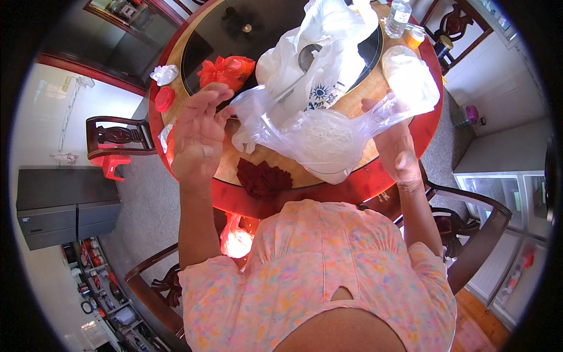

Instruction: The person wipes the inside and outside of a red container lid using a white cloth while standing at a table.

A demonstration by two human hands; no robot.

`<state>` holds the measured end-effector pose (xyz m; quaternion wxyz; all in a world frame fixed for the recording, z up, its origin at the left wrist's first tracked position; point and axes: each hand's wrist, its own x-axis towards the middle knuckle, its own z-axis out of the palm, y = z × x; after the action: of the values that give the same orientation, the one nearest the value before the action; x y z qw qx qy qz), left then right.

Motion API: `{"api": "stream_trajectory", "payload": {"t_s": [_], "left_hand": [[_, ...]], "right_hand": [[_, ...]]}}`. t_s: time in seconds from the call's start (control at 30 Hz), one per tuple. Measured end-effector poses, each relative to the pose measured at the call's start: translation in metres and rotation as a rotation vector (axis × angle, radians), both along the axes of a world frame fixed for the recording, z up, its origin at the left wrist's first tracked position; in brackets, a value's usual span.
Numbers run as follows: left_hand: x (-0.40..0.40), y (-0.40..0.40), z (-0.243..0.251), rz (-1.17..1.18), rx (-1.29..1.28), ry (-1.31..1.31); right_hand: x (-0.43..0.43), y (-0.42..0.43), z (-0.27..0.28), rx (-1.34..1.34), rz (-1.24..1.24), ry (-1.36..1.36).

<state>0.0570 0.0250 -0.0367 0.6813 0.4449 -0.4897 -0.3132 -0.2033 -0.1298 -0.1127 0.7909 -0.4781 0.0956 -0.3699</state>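
A thin clear plastic bag [268,125] spreads over the near part of the round table, around a rounded mass of white powder [327,136] that looks like flour. My left hand [200,141] is raised at the bag's left side, palm up, fingers curled, its fingertips close to the film. On the other side my right hand [396,147] has its fingers partly behind the stretched film. Whether either hand grips the bag is unclear. Behind it rises a crumpled white bag [286,57] with blue print. A long-handled metal utensil [292,88] lies against that bag.
A dark red cloth [264,178] lies near the front rim. Around the table are a red plastic bag [226,72], a red lid [164,100], a filled white bag [409,75], a water bottle [397,20] and an orange jar [414,38]. A wooden chair [121,137] stands left.
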Motion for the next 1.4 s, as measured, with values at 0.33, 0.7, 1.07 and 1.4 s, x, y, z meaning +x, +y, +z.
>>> {"api": "stream_trajectory", "payload": {"t_s": [0.33,0.7,1.07,1.4], "left_hand": [[-0.069,-0.009,-0.052,-0.018,0.296,-0.140],[-0.073,-0.034,-0.049,0.051,0.148,-0.315],[-0.073,-0.050,-0.023,-0.020,-0.050,-0.665],[-0.079,-0.066,0.005,-0.092,0.022,-1.056]], "right_hand": [[0.019,0.008,0.003,-0.543,-0.058,0.272],[0.051,0.029,0.019,0.180,-0.357,0.085],[0.060,0.026,0.015,-0.348,-0.280,0.526],[0.041,0.023,0.070,-0.793,0.253,0.879]]}}
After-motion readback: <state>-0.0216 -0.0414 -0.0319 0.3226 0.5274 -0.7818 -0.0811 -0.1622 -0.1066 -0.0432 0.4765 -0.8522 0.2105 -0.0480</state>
